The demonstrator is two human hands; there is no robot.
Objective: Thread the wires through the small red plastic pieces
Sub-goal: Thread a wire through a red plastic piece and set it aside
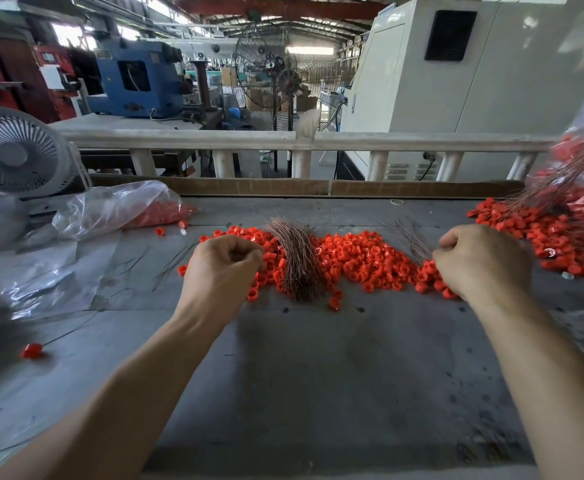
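Both hands sit at the near edge of the red plastic pieces [359, 261] strewn across the grey counter [318, 375]. The left hand [221, 268] is curled, fingertips down among the pieces; can't tell if it's pinching one. The right hand [480, 261] looks pinched on a thin wire [413, 242]. The wire bundle [297, 261] lies between the hands (coppery, springy-looking). Those little rings look light and slippery, so I'd grab them by the sides and take each wire near its tip.
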